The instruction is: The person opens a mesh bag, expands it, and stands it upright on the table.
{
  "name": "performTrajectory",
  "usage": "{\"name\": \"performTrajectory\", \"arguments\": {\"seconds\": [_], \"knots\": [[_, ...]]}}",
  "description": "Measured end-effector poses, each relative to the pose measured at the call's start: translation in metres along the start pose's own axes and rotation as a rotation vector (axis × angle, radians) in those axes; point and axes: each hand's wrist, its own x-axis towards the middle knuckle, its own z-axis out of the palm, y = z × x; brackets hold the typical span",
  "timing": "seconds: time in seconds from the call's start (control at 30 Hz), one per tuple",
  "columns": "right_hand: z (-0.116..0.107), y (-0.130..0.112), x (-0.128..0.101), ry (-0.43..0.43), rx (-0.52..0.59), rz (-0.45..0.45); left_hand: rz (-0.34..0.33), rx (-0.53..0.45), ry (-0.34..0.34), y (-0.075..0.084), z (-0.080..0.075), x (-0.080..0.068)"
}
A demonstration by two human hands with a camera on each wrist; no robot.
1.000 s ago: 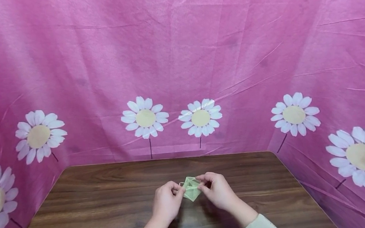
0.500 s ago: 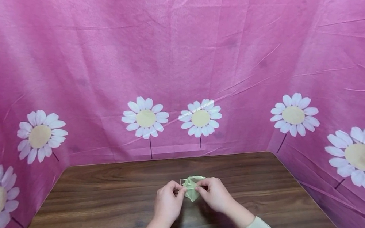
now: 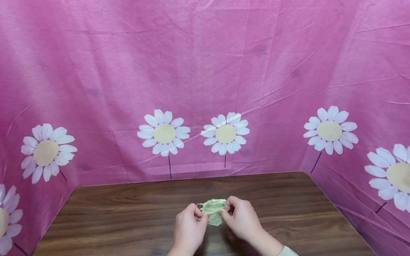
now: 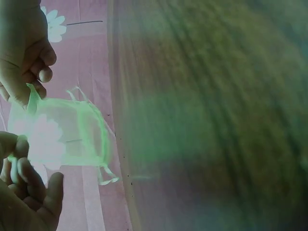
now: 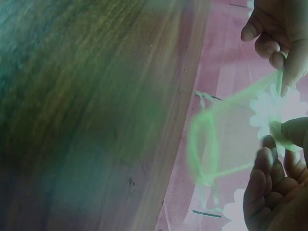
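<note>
A small sheer light-green drawstring bag [image 3: 213,206] is held above the table between both hands. My left hand [image 3: 189,229] pinches its left edge between thumb and fingers. On the other side, my right hand [image 3: 242,218] pinches the right edge. The left wrist view shows the see-through fabric [image 4: 72,130] stretched between the two hands, with thin string loops at the end away from the fingers. From the right wrist, the bag [image 5: 231,130] looks blurred, its banded end and strings pointing toward the table. Whatever may be inside cannot be made out.
The dark brown wooden table [image 3: 111,232] lies beneath the hands. A pink curtain [image 3: 198,62] printed with white daisies [image 3: 164,133] encloses its back and sides.
The bag's upper part has turned and spread from a pointed fold into a wider, rounder shape. Its lower tip still hangs between the hands. Both hands keep hold, the right one shifting slightly.
</note>
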Motion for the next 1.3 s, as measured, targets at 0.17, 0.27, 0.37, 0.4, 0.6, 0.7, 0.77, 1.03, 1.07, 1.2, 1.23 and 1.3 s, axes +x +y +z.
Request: {"name": "performTrajectory", "arguments": {"seconds": [0.17, 0.27, 0.37, 0.4, 0.6, 0.7, 0.77, 1.03, 1.07, 1.2, 1.23, 1.3], "knots": [[-0.0004, -0.0024, 0.0, 0.025, -0.001, -0.016, -0.005, -0.038, -0.038, 0.001, 0.0004, -0.0005], [-0.001, -0.0031, 0.0002, 0.034, 0.015, -0.016, -0.017, -0.076, -0.063, 0.001, 0.0009, -0.0003], [-0.0007, -0.0035, 0.0005, 0.031, 0.047, -0.017, -0.025, -0.081, -0.055, 0.0005, 0.0015, 0.0009], [-0.0002, -0.0034, 0.0005, 0.027, 0.066, -0.018, -0.027, -0.079, -0.046, 0.0004, 0.0016, 0.0013], [0.0025, -0.0034, 0.0008, 0.009, 0.146, -0.041, -0.028, -0.078, 0.037, 0.0009, 0.0009, 0.0038], [0.0038, -0.0027, 0.0013, 0.029, 0.127, -0.068, -0.027, -0.07, 0.069, 0.0012, 0.0005, 0.0044], [0.0046, -0.0021, 0.0017, 0.043, 0.115, -0.082, -0.034, -0.063, 0.079, 0.0012, 0.0004, 0.0045], [0.0056, -0.0044, 0.0019, 0.09, 0.091, -0.075, -0.051, -0.057, 0.119, 0.0003, 0.0017, 0.0052], [0.0057, -0.0048, 0.0018, 0.094, 0.087, -0.071, -0.053, -0.06, 0.125, 0.0004, 0.0018, 0.0054], [0.0056, -0.0059, 0.0013, 0.104, 0.073, -0.057, -0.062, -0.085, 0.141, 0.001, 0.0017, 0.0059], [0.0057, -0.006, 0.0013, 0.106, 0.067, -0.053, -0.066, -0.089, 0.146, 0.001, 0.0016, 0.006], [0.0055, -0.0067, 0.0014, 0.111, 0.057, -0.044, -0.068, -0.1, 0.157, 0.0009, 0.0016, 0.0065]]}}
